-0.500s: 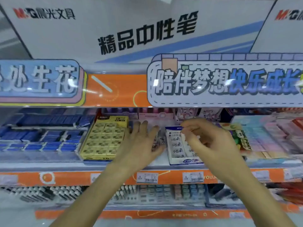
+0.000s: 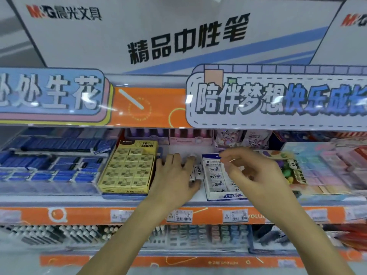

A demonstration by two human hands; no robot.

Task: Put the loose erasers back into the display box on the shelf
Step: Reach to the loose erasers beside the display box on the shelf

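Observation:
A white-and-blue display box holding white erasers stands on the middle shelf. Loose white erasers lie on the shelf just left of it, beside a yellow 2B eraser box. My left hand lies palm down over the loose erasers with fingers spread and the thumb touching one; more of them may be hidden under it. My right hand hovers over the display box with fingers loosely curled. A small gap shows between its thumb and forefinger, and I see nothing held there.
Blue eraser packs fill the shelf to the left. Colourful toy and stationery packs crowd the right. Pink boxes stand at the back. The orange shelf edge carries price tags. Above hangs a signboard.
My left hand has dropped from a raised, spread pose down onto the loose erasers. My right hand's pinched fingertips have parted slightly above the display box.

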